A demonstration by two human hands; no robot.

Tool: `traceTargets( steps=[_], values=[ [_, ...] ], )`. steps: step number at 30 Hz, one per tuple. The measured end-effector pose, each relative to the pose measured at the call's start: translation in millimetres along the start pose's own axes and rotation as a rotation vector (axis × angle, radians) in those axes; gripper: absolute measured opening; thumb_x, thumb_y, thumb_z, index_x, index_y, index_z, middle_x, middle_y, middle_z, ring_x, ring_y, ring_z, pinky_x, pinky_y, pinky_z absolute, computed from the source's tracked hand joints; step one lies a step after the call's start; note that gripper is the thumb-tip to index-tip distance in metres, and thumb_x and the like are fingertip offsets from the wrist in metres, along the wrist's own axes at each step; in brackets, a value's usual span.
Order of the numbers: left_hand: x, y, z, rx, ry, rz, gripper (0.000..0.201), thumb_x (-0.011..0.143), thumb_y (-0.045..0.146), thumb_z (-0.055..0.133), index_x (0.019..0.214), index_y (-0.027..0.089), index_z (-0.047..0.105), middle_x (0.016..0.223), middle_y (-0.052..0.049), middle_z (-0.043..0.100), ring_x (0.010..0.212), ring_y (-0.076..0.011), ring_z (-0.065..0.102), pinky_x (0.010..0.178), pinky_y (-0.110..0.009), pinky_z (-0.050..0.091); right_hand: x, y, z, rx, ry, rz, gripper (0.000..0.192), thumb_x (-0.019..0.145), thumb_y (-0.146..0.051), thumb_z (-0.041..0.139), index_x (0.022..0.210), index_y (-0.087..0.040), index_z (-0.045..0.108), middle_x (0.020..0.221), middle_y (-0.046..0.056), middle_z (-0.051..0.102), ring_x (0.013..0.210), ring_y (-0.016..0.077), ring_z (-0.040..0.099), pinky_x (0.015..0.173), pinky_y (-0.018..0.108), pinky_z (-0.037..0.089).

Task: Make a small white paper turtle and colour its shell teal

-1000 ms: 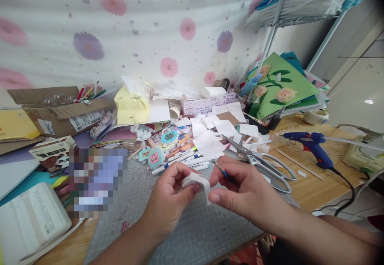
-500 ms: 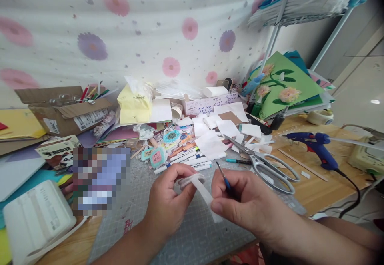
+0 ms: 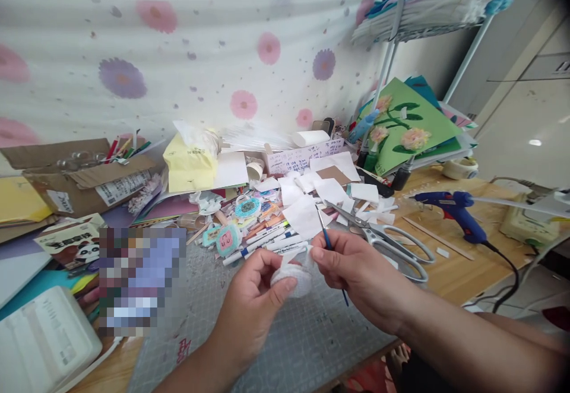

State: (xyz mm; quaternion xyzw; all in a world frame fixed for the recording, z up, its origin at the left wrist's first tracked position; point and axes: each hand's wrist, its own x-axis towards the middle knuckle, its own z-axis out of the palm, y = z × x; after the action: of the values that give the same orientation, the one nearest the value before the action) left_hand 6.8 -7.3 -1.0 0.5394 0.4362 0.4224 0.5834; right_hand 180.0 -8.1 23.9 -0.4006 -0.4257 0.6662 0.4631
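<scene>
I worked over a grey cutting mat point(image 3: 289, 345) on a cluttered wooden table point(image 3: 445, 268), flowered cloth point(image 3: 178, 54) behind. My left hand point(image 3: 256, 298) pinched a white paper coil point(image 3: 291, 277); my right hand point(image 3: 356, 268) gripped a thin blue tool point(image 3: 328, 243) and touched the coil. Scissors point(image 3: 387, 244) lay just beside.

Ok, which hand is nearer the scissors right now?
Right. The right hand sits just left of the scissors, almost at their handles; the left hand is farther left, pinching a white paper piece over the cutting mat.

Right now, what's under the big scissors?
The scissors lie across white paper scraps at the blade end, handles over the grey cutting mat edge. What sits beneath the scraps is covered.
</scene>
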Motion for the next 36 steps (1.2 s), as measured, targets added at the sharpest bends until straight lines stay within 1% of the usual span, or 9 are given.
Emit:
traceTargets(
  steps=[7, 12, 18, 22, 27, 32, 36],
  values=[
    [-0.5, -5.8, 0.0, -0.176, -0.019, 0.005, 0.019, 0.075, 0.029, 0.068, 0.081, 0.018, 0.053, 0.074, 0.002, 0.058, 0.069, -0.0114, 0.051, 0.064, -0.023, 0.040, -6.3, -4.6, 7.7, -0.001, -0.011, -0.023, 0.026, 0.077, -0.035, 0.065, 0.065, -0.017, 0.050, 0.054, -0.007, 0.038, 0.051, 0.0084, 0.026, 0.049, 0.024, 0.019],
    [-1.9, -4.1, 1.9, -0.246, -0.019, -0.005, 0.020, 0.073, 0.027, 0.070, 0.082, 0.018, 0.055, 0.075, 0.002, 0.059, 0.070, -0.0110, 0.051, 0.064, -0.023, 0.041, -3.4, -2.1, 11.5, -0.026, 0.047, -0.063, 0.028, 0.072, -0.036, 0.068, 0.063, -0.018, 0.049, 0.055, -0.007, 0.039, 0.051, 0.0085, 0.029, 0.049, 0.023, 0.022],
    [-2.4, -5.6, 1.1, -0.245, -0.042, -0.021, 0.018, 0.074, 0.026, 0.069, 0.082, 0.019, 0.055, 0.076, 0.003, 0.059, 0.071, -0.0108, 0.051, 0.065, -0.022, 0.041, -3.8, 0.7, 11.9, -0.107, 0.044, -0.116, 0.026, 0.074, -0.037, 0.067, 0.067, -0.018, 0.050, 0.060, -0.006, 0.042, 0.057, 0.0102, 0.036, 0.055, 0.024, 0.029],
    [-2.5, -5.1, 0.2, -0.221, -0.005, -0.023, 0.019, 0.074, 0.025, 0.070, 0.080, 0.018, 0.054, 0.074, 0.003, 0.059, 0.071, -0.0099, 0.051, 0.065, -0.021, 0.040, -8.3, -1.8, 10.6, -0.186, 0.029, -0.136, 0.023, 0.072, -0.034, 0.068, 0.069, -0.018, 0.052, 0.062, -0.005, 0.044, 0.060, 0.0108, 0.038, 0.056, 0.024, 0.030],
    [-2.5, -3.2, 0.8, -0.187, -0.008, -0.027, 0.019, 0.074, 0.027, 0.070, 0.080, 0.018, 0.054, 0.074, 0.003, 0.060, 0.069, -0.0102, 0.051, 0.063, -0.022, 0.040, -6.9, -4.3, 8.4, -0.170, 0.046, -0.134, 0.020, 0.074, -0.031, 0.067, 0.068, -0.018, 0.052, 0.062, -0.005, 0.044, 0.059, 0.0102, 0.038, 0.056, 0.023, 0.031],
    [-1.5, -2.7, 0.6, -0.157, 0.000, -0.028, 0.019, 0.073, 0.027, 0.071, 0.080, 0.018, 0.055, 0.074, 0.003, 0.061, 0.070, -0.0102, 0.051, 0.064, -0.022, 0.039, -5.1, -3.9, 5.6, -0.204, 0.046, -0.135, 0.017, 0.075, -0.028, 0.066, 0.068, -0.018, 0.053, 0.063, -0.005, 0.045, 0.059, 0.0096, 0.038, 0.055, 0.023, 0.030],
    [-1.1, -2.9, 0.3, -0.160, 0.003, -0.017, 0.020, 0.071, 0.028, 0.072, 0.080, 0.018, 0.056, 0.074, 0.003, 0.061, 0.070, -0.0106, 0.052, 0.064, -0.022, 0.040, -6.1, -2.2, 5.0, -0.132, 0.067, -0.108, 0.018, 0.073, -0.028, 0.068, 0.066, -0.017, 0.054, 0.059, -0.006, 0.045, 0.056, 0.0082, 0.036, 0.054, 0.022, 0.029]
  ],
)
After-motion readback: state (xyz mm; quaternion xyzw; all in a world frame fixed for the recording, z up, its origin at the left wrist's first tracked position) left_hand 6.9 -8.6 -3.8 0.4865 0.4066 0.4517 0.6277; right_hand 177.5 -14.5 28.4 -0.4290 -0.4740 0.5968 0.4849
